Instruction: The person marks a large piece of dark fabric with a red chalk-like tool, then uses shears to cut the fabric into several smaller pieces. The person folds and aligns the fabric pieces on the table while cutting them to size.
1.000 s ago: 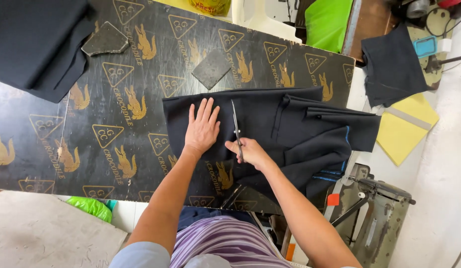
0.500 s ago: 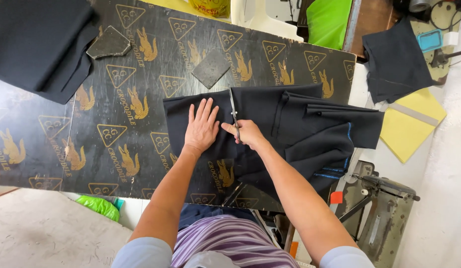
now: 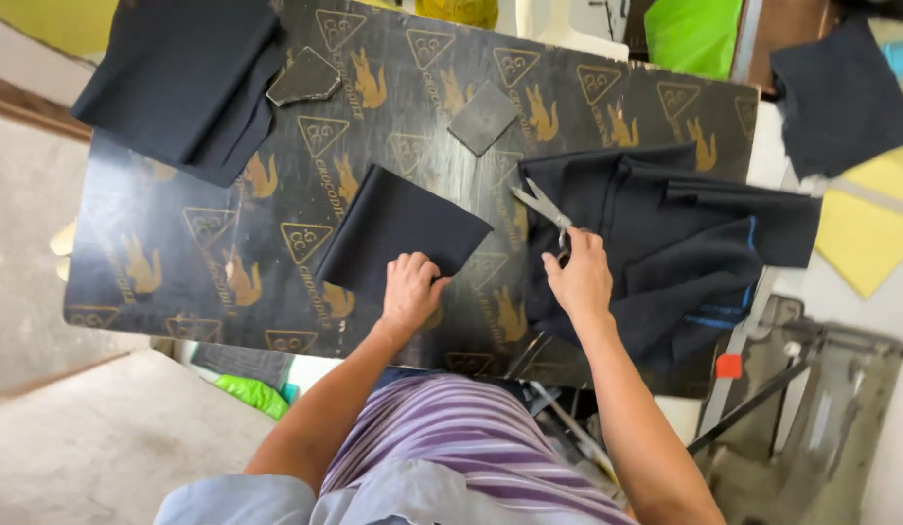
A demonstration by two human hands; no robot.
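Observation:
My left hand [image 3: 410, 290] grips the near edge of a cut rectangle of black cloth [image 3: 398, 228] lying apart on the dark printed tabletop [image 3: 179, 253]. My right hand [image 3: 579, 279] holds metal scissors [image 3: 542, 207], blades slightly apart and pointing up-left, at the left edge of a larger folded heap of black cloth [image 3: 665, 243] on the table's right side. A blue chalk line shows on that heap near its right end.
A stack of black cloth [image 3: 184, 83] lies at the table's far left corner. Two dark flat weights [image 3: 303, 76] [image 3: 482, 117] rest near the far edge. More black cloth [image 3: 840, 92] and yellow sheets [image 3: 869, 219] lie to the right, with a metal machine frame [image 3: 811, 389] below them.
The scissors have come out of the cloth. My left hand has pulled a cut rectangle away to the left, leaving the larger heap on the right.

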